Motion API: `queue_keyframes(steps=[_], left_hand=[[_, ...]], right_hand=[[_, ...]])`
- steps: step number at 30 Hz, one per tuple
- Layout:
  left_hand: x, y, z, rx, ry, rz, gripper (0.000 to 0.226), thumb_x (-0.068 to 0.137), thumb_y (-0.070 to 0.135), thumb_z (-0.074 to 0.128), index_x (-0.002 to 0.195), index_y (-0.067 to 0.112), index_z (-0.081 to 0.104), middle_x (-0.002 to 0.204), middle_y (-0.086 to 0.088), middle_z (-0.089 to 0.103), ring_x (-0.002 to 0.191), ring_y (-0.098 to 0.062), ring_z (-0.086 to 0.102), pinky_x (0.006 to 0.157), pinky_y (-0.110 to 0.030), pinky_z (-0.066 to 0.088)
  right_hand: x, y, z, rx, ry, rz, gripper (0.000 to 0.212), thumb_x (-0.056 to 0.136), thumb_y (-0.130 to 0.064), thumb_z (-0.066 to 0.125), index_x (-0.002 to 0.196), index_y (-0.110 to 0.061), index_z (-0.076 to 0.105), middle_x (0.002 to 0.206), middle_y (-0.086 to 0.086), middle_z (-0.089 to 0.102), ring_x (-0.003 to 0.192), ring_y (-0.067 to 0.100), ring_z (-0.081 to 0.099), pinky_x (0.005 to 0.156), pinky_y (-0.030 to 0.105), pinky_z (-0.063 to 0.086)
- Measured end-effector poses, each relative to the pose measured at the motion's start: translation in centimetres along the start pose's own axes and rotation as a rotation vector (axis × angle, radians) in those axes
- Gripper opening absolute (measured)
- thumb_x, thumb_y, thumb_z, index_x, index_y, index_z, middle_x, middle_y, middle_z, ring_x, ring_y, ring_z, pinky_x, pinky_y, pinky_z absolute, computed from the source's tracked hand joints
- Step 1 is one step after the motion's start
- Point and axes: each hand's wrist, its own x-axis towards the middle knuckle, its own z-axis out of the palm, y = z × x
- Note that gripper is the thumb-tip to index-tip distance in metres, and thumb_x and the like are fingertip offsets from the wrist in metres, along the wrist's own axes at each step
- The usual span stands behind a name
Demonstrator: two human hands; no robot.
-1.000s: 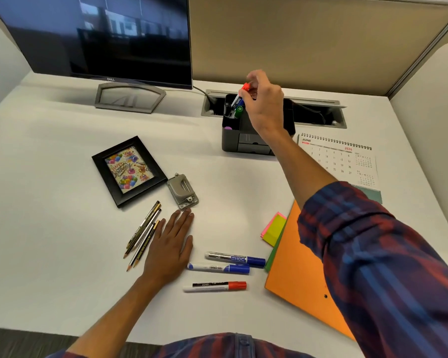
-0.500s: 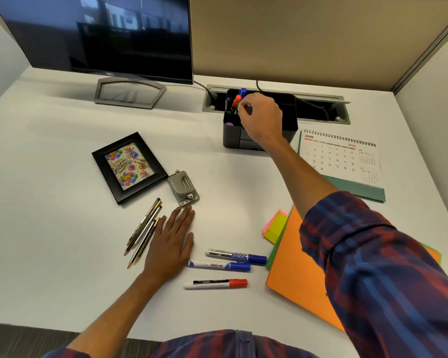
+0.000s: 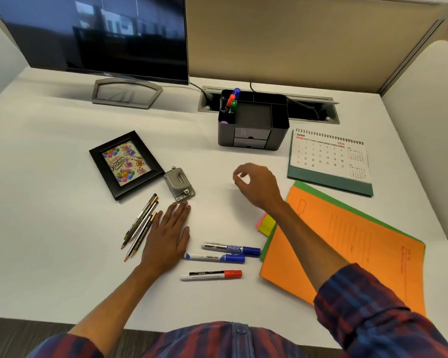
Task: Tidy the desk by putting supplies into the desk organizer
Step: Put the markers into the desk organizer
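Head view, wide angle. Worktop (image 3: 62,254): white, carrying every item. Right hand (image 3: 259,186): now drawn back from the desk organizer (image 3: 254,125) to mid-worktop, hovering with its fingers (image 3: 239,174) loosely curled and holding nothing; half a second earlier it was at the organizer's left rear cell, gripping a red-capped pen. That pen is now delivered, so one supply is stowed and the hand is free for the next.

Left hand (image 3: 168,236): flat on the worktop, fingers straight and together, unchanged from the earlier frames; it lies between the pencils (image 3: 140,226) and the markers.

Desk organizer: black, near the far edge, right of centre. Its left rear cell holds upright pens (image 3: 232,99) with blue, red and green caps; a purple item shows in the left front cell; the large middle compartment and the right-hand cells look empty; two small drawers face the person, closed.

Still loose toward the near edge: two blue markers (image 3: 230,250) and one red marker (image 3: 212,275); sticky notes (image 3: 267,224) beside the orange folder (image 3: 347,249). Task judged early, with most supplies remaining.
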Motion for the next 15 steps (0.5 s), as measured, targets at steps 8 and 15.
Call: queue_keyframes(steps=[8, 15], left_hand=[[-0.1, 0.0, 0.0, 0.004, 0.005, 0.002, 0.058, 0.098, 0.040, 0.021, 0.152, 0.020, 0.026, 0.158, 0.003, 0.024, 0.147, -0.015, 0.017, 0.119, -0.040, 0.010], [0.0, -0.1, 0.2, -0.001, 0.008, 0.001, 0.057, 0.097, 0.038, 0.024, 0.150, 0.019, 0.031, 0.157, 0.003, 0.028, 0.146, -0.017, 0.022, 0.118, -0.042, 0.015]], right_hand=[[-5.3, -0.1, -0.1, 0.024, -0.262, 0.059, 0.018, 0.090, -0.029, 0.061, 0.103, -0.022, 0.072, 0.106, -0.006, 0.070, 0.094, 0.012, 0.063, 0.081, 0.031, 0.049], [-8.9, -0.8, -0.3, -0.036, -0.440, 0.042, 0.018, 0.089, -0.030, 0.061, 0.099, -0.022, 0.074, 0.104, -0.006, 0.072, 0.098, 0.014, 0.063, 0.082, 0.035, 0.052]])
